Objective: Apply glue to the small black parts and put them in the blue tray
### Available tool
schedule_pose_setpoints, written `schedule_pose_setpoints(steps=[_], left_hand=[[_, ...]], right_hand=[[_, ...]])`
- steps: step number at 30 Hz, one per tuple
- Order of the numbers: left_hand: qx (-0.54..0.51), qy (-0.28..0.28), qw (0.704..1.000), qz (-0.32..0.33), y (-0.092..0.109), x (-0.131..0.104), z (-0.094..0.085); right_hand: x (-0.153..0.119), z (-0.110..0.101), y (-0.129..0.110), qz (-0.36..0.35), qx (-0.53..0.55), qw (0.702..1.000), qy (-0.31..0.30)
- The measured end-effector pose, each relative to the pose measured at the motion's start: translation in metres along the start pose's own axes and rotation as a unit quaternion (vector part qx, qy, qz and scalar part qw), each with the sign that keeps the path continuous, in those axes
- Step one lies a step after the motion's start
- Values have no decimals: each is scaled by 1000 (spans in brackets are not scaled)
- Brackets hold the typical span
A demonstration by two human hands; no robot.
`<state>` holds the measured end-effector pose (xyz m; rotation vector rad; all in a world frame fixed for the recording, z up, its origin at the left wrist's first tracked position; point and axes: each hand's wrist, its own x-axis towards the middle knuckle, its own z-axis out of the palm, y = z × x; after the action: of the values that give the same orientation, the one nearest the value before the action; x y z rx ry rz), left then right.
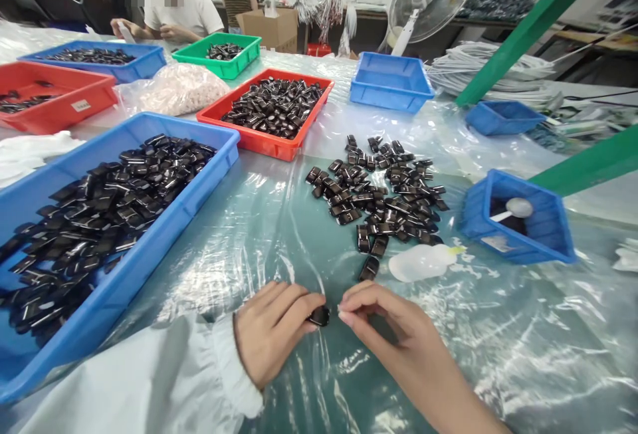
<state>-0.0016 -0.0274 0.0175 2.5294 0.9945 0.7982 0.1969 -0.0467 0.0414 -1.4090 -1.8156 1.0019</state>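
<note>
My left hand (279,331) is closed on a small glossy black plastic piece (319,316), whose rounded end sticks out past the fingertips. Just to the right, my right hand (393,334) pinches thumb and forefinger together; what lies between them, if anything, is too small to make out. A gap separates the fingertips from the black piece. Beyond my hands a loose pile of similar black pieces (383,188) is spread on the plastic-covered table (259,221). A translucent squeeze bottle (421,262) with a yellowish tip lies on its side right of the pile.
A long blue bin (187,205) of black pieces stands at left, a red bin (312,118) of them behind. At right sits a small blue bin (523,238) with a white spoon (518,208). Green bars (588,161) cross the right side. A person (189,12) sits opposite.
</note>
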Motion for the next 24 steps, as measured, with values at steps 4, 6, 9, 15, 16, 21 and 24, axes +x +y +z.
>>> schedule_pose_setpoints(steps=[4,6,9,15,16,21,24], left_hand=[[-21,-8,1000,5,0,1,-2],[-17,-5,1000,18,0,1,-2],[-5,4,999,33,2,1,-4],[-13,22,998,55,4,2,-8],[-14,23,998,55,4,2,-8],[-8,38,997,69,4,1,-7],[1,47,995,83,5,0,-8]], right_hand=[[0,2,-7,130,202,970,-47],[1,2,-10,166,263,948,-60],[3,2,-14,198,316,925,-81],[3,-1,-21,257,419,863,-116],[3,0,-21,258,427,859,-117],[1,3,-22,247,435,860,-99],[0,5,-23,245,439,858,-101]])
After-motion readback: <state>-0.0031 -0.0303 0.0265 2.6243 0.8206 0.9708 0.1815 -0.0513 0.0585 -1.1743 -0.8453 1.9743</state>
